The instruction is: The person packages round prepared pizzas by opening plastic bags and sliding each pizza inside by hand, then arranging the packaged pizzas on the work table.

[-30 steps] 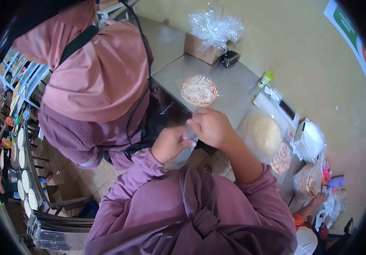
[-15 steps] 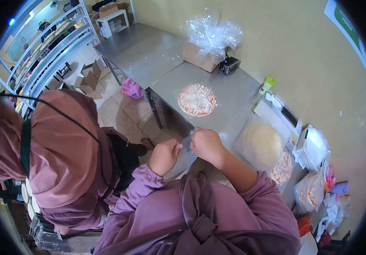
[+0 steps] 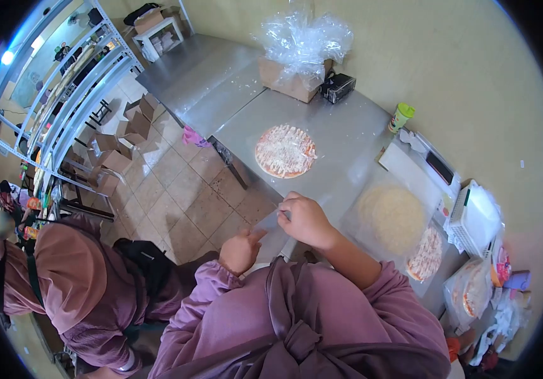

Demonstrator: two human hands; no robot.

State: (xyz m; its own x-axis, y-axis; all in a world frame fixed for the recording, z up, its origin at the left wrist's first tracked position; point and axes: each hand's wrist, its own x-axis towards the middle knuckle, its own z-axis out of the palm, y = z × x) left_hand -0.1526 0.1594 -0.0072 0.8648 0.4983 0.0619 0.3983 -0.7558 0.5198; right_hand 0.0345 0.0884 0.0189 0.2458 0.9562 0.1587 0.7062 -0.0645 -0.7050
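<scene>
My right hand [image 3: 306, 221] is closed, pinching the upper edge of a clear plastic bag [image 3: 274, 235] in front of my chest. Lower and to the left, my left hand [image 3: 240, 252] has its fingers curled at the same bag, thumb pointing toward it. The bag is see-through, so its outline is hard to make out. Beyond my hands, a pizza topped with white shreds [image 3: 285, 150] lies on the metal table [image 3: 221, 88]. To the right are a clear bag of pale round bases [image 3: 390, 218] and a second topped pizza [image 3: 424, 254], partly covered by that bag's edge.
A cardboard box [image 3: 287, 81] stuffed with clear plastic stands at the back, beside a small black box [image 3: 338, 87]. A green cup [image 3: 402, 117], a white basket [image 3: 470, 211] and a bagged pizza [image 3: 471, 294] line the wall. A co-worker [image 3: 76, 278] bends at my left.
The co-worker has moved down and left, away from me, uncovering more floor and boxes. My left hand has loosened slightly, its thumb more extended. The view has shifted a little.
</scene>
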